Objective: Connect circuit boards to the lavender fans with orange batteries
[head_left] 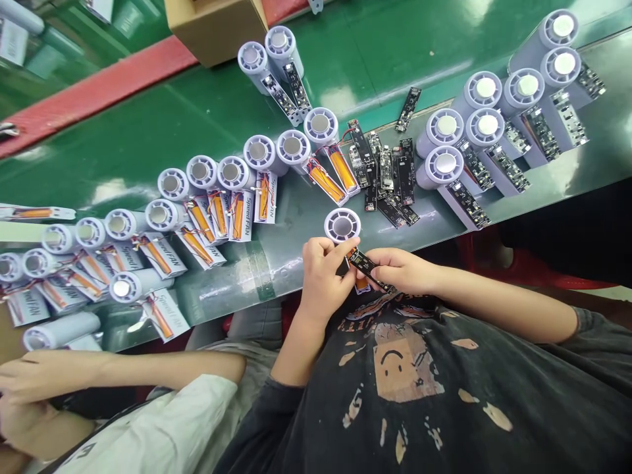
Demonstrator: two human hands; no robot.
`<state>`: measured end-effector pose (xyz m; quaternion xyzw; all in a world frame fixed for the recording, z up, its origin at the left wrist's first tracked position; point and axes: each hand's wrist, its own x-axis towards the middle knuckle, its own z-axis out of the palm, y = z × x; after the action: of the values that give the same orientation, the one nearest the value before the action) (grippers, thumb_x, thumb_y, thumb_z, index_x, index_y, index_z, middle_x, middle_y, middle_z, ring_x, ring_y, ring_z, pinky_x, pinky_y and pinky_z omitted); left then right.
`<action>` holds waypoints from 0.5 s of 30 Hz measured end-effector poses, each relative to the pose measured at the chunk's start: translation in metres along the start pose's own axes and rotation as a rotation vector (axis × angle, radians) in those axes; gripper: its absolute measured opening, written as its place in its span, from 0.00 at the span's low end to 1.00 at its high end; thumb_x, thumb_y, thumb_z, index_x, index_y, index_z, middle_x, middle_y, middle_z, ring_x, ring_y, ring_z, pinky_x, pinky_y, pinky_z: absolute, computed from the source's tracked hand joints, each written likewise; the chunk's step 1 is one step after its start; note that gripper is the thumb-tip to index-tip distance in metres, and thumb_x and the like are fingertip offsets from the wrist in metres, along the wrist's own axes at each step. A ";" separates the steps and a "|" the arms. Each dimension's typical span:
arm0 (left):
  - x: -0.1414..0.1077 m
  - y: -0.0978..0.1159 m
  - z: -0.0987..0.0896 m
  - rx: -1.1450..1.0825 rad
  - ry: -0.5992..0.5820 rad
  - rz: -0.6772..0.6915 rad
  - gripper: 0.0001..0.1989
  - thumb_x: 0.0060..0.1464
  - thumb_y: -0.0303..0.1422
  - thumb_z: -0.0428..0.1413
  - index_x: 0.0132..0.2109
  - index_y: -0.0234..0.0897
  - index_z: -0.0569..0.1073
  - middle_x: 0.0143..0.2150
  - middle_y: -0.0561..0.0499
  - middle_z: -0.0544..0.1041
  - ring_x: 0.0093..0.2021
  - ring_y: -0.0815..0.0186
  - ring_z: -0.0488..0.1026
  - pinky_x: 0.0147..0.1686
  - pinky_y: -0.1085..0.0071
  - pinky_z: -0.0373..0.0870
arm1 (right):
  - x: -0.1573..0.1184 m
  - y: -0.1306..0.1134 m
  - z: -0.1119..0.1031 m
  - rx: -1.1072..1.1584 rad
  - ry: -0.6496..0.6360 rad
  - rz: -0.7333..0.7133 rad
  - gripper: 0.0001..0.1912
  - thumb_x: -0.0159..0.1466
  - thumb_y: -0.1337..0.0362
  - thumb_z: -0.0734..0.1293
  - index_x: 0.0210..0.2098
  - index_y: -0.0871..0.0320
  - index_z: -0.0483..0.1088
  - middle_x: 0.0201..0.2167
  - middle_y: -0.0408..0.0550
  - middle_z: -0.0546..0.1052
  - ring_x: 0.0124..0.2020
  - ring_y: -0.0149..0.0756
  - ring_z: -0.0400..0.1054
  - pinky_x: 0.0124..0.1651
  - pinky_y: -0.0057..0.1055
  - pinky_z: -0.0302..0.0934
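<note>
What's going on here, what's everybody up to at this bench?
A person is holding a black circuit board between their left hand and right hand, with an orange battery just below it, beside a white fan body. Around them on the green mat lie more fan bodies, loose boards and SpeedFAN cards. A co-worker's arm shows at lower left.

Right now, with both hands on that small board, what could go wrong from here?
The black circuit board pinched between the left hand and right hand seems wired to a small orange battery; a slip could strain the connection. The white cylindrical fan housing lies close by, so a knock might roll it.
</note>
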<state>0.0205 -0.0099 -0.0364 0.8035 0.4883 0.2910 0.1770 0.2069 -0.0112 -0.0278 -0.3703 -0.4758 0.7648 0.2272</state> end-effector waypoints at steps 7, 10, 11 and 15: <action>-0.005 0.003 -0.001 0.041 0.057 -0.083 0.05 0.50 0.24 0.59 0.34 0.39 0.77 0.36 0.50 0.68 0.40 0.62 0.67 0.43 0.64 0.66 | 0.002 -0.001 -0.010 -0.126 -0.049 0.113 0.04 0.57 0.69 0.58 0.29 0.57 0.65 0.20 0.36 0.66 0.21 0.26 0.60 0.27 0.25 0.56; -0.008 0.001 -0.005 0.012 0.060 -0.105 0.08 0.52 0.22 0.57 0.38 0.39 0.77 0.37 0.51 0.76 0.39 0.63 0.72 0.43 0.65 0.68 | 0.003 0.000 -0.010 -0.114 -0.003 0.139 0.03 0.60 0.67 0.59 0.30 0.57 0.64 0.21 0.36 0.65 0.20 0.25 0.59 0.25 0.24 0.54; -0.008 0.000 -0.006 -0.019 0.059 -0.140 0.09 0.52 0.23 0.57 0.39 0.40 0.77 0.36 0.53 0.77 0.37 0.64 0.73 0.42 0.67 0.69 | 0.003 0.001 -0.009 -0.096 0.019 0.132 0.04 0.61 0.66 0.60 0.30 0.57 0.63 0.21 0.36 0.65 0.19 0.24 0.59 0.24 0.24 0.53; -0.001 -0.002 -0.015 -0.122 0.009 -0.286 0.08 0.50 0.23 0.59 0.37 0.40 0.78 0.30 0.56 0.78 0.28 0.69 0.72 0.33 0.72 0.70 | 0.004 0.004 -0.005 -0.040 0.123 0.110 0.06 0.63 0.63 0.60 0.31 0.57 0.62 0.21 0.35 0.64 0.19 0.23 0.57 0.23 0.24 0.51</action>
<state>0.0088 -0.0098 -0.0265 0.7123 0.5797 0.2955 0.2632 0.2081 -0.0073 -0.0344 -0.4466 -0.4549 0.7424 0.2061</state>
